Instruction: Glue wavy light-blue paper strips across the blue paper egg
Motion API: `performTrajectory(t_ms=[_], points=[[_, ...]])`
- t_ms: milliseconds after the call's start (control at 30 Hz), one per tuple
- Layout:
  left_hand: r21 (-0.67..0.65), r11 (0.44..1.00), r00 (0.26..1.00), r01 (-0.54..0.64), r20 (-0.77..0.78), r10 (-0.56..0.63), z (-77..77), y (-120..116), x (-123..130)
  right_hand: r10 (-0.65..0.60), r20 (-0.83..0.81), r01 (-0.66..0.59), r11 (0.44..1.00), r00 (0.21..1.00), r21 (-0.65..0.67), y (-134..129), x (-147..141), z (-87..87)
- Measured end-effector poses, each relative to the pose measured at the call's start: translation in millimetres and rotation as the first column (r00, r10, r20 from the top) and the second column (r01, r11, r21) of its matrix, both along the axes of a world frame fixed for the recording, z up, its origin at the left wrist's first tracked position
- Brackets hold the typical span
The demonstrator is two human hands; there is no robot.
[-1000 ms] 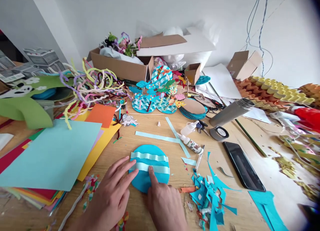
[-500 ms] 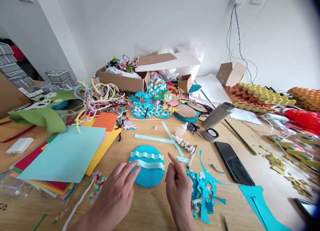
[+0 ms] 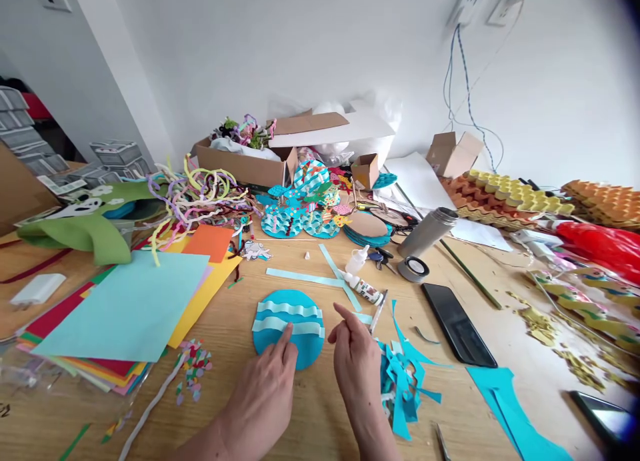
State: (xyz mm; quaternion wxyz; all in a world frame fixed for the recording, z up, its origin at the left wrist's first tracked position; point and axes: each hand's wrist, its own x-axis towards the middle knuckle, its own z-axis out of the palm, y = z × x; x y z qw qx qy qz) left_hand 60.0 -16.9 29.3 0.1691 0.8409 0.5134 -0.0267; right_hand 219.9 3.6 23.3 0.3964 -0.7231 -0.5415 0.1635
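A round blue disc (image 3: 311, 352) lies flat on the table in the head view. Two wavy pale-blue paper strips cross its upper half: an upper strip (image 3: 297, 310) and a lower strip (image 3: 311, 328). My left hand (image 3: 265, 393) reaches over the disc's lower edge, index fingertip on the lower strip and the other fingers bent; it grasps nothing. Right of the disc, my right hand (image 3: 355, 358) hovers with its index finger stretched out and the other fingers curled, with nothing visible in it. Long pale-blue strips (image 3: 303, 277) lie behind the disc, by a glue bottle (image 3: 364, 288).
Coloured paper sheets (image 3: 125, 308) are stacked at left. Blue paper scraps (image 3: 407, 381) lie beside my right hand. A black phone (image 3: 457, 324), a metal flask (image 3: 429, 231) and its lid (image 3: 413, 268) are at right. Decorated blue discs (image 3: 283, 222) and cardboard boxes (image 3: 240, 164) sit behind.
My left hand has moved right along the lower strip, from its left end to near its middle. My right hand keeps its pointing shape. The view has shifted slightly.
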Motion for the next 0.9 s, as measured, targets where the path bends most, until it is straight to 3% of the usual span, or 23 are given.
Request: performTrajectory(t_ms=[200, 333, 500, 633, 767, 900], points=[[-0.034, 0.999, 0.999, 0.005, -0.039, -0.007, -3.3, 2, -1, 0.279, 0.242, -0.279, 0.96, 0.929, -0.034, -13, 3, 14.9], [-0.041, 0.999, 0.997, 0.023, -0.069, -0.026, -1.6, 2, 0, 0.348, 0.35, -0.339, 0.936, 0.87, -0.089, -15, 7, 19.3], [-0.024, 0.998, 0.991, 0.049, -0.126, -0.052, -0.7, 1, 3, 0.332, 0.474, -0.328, 0.94, 0.815, -0.094, -17, 3, 15.0], [0.009, 0.999, 0.99, 0.037, -0.134, -0.036, -4.5, 0, 4, 0.314, 0.555, -0.402, 0.915, 0.77, 0.039, -27, -5, 5.9], [0.034, 0.999, 0.999, 0.01, -0.049, -0.008, -7.9, -3, 2, 0.237, 0.503, -0.405, 0.877, 0.831, 0.257, -33, -11, -9.6], [0.004, 1.0, 1.0, 0.012, -0.008, -0.012, -8.1, -4, 2, 0.214, 0.472, -0.381, 0.877, 0.855, 0.293, -33, -9, -21.8]])
